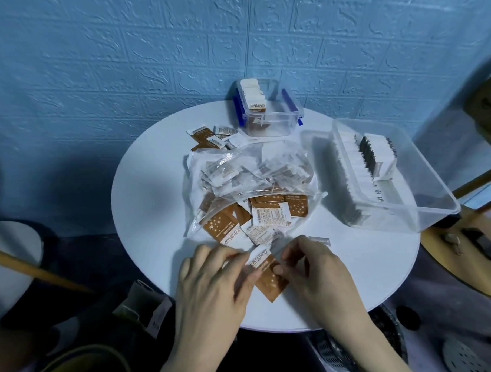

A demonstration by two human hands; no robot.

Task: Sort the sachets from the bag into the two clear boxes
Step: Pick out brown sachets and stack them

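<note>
Pinching one brown taikoo sachet [266,277] between left hand [214,282] and right hand [312,270], open clear bag [250,182] just beyond the fingers, two clear boxes further off

Round white table [144,207], blue brick-textured wall [120,50], perhaps a stool [11,252] at left.

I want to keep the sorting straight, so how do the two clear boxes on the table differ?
The small box at the back has blue clip latches; the large box on the right shows none. The small box holds a short row of upright sachets with brown fronts; the large box holds a long row plus a second shorter row of white and dark sachets. Both are clear plastic, open-topped and standing on the white table.
</note>
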